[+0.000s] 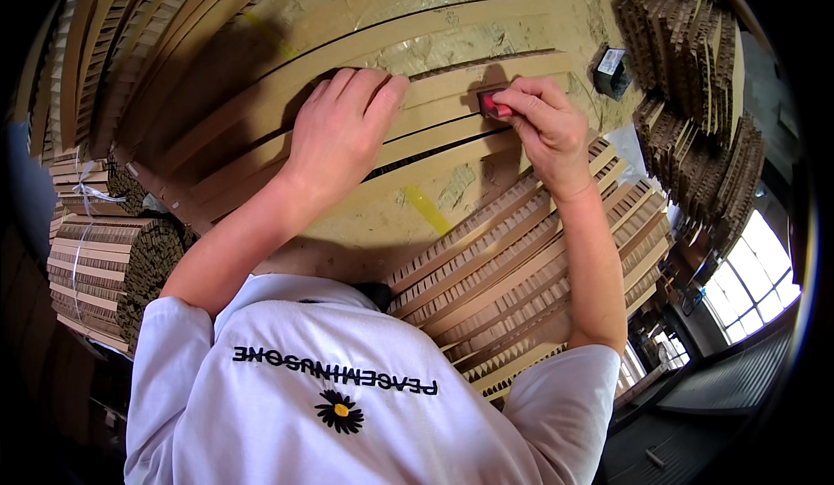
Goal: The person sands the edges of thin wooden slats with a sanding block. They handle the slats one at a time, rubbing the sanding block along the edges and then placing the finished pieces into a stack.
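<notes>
Several long cardboard strips (426, 46) lie side by side across the worktable, with dark gaps between them. My left hand (343, 124) rests palm down on the middle strips, fingers stretched forward and slightly bent; its fingertips touch the cardboard. In my right hand (547, 124), closed in a pinch, is a small red hand stamp (499, 109) with a black end. That end is at the right part of a strip, casting a shadow beside it; whether it touches is hard to tell. The stamp's far side is hidden by my fingers.
A small black box (612, 74) with a white label sits at the right. Stacks of honeycomb cardboard (686, 59) stand beyond it. More slatted strips (512, 268) lie near my right forearm. Tied bundles (95, 259) and upright strips (113, 50) are at the left.
</notes>
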{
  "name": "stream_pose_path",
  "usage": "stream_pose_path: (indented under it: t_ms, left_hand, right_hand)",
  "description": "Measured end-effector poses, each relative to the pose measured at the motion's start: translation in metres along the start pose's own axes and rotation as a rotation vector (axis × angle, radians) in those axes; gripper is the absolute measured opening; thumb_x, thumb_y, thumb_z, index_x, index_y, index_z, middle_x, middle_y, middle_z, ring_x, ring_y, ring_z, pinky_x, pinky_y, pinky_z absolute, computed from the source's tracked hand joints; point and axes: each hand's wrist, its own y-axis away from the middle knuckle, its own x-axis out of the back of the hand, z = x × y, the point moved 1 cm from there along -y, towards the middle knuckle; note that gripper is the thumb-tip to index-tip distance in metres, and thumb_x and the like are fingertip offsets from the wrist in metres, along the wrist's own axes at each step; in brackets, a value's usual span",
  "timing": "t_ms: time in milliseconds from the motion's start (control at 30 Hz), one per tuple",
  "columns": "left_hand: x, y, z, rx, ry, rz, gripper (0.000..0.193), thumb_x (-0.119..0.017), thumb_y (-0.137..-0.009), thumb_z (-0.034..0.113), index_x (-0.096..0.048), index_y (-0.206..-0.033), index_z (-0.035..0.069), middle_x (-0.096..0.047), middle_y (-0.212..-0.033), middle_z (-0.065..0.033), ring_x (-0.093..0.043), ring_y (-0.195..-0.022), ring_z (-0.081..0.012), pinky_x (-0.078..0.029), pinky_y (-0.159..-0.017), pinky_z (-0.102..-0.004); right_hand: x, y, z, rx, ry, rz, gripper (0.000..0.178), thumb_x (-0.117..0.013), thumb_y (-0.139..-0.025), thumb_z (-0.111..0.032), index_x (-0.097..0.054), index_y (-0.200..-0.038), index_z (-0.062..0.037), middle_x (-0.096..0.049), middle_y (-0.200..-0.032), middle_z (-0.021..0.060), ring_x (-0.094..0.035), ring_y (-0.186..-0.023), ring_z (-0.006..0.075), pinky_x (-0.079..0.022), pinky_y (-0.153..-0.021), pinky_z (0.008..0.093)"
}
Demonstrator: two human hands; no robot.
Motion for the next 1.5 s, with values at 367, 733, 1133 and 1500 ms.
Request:
stream_pose_path:
  t_ms: [367, 733, 1133, 1500]
  left_hand:
    - [0.012, -0.011, -0.003, -0.048, -0.049, 0.02, 0.043, -0.072, -0.079, 0.007, -0.065, -0.121, 0.006, -0.063, -0.118, -0.0102, -0.061, -0.105, -0.0322, -0.05, -0.089, -0.0474]
    - [0.066, 0.014, -0.028, 0.114, -0.211, -0.233, 0.108, -0.093, -0.07, 0.032, -0.035, -0.158, 0.005, -0.039, -0.16, -0.0212, -0.039, -0.144, -0.045, -0.034, -0.118, -0.0565]
    - [0.102, 0.08, -0.045, 0.21, -0.211, -0.357, 0.115, -0.094, -0.068, 0.023, -0.029, -0.162, 0.004, -0.033, -0.165, -0.0223, -0.037, -0.148, -0.046, -0.036, -0.118, -0.0577]
    - [0.107, 0.083, -0.041, 0.105, -0.21, -0.447, 0.103, -0.086, -0.075, 0.012, -0.029, -0.161, 0.0, -0.034, -0.165, -0.0251, -0.042, -0.146, -0.0469, -0.039, -0.118, -0.0535]
  right_hand:
    - [0.001, -0.006, 0.002, -0.004, 0.026, -0.039, 0.025, -0.078, -0.08, 0.007, -0.076, -0.1, -0.0071, -0.072, -0.096, 0.0037, -0.073, -0.081, 0.019, -0.059, -0.072, 0.0288]
    - [0.001, -0.008, 0.005, 0.017, 0.154, -0.038, 0.02, -0.08, -0.08, -0.002, -0.076, -0.097, -0.0124, -0.072, -0.096, 0.0009, -0.072, -0.08, 0.0238, -0.056, -0.067, 0.0325]
    - [-0.005, -0.005, 0.007, 0.01, 0.112, -0.013, 0.02, -0.08, -0.081, -0.001, -0.076, -0.097, -0.0114, -0.072, -0.097, 0.0013, -0.072, -0.079, 0.0229, -0.056, -0.067, 0.0309]
    - [-0.004, -0.003, 0.006, 0.02, 0.063, 0.027, 0.023, -0.08, -0.078, 0.002, -0.076, -0.098, -0.0103, -0.072, -0.098, 0.0031, -0.072, -0.081, 0.0236, -0.057, -0.068, 0.0315]
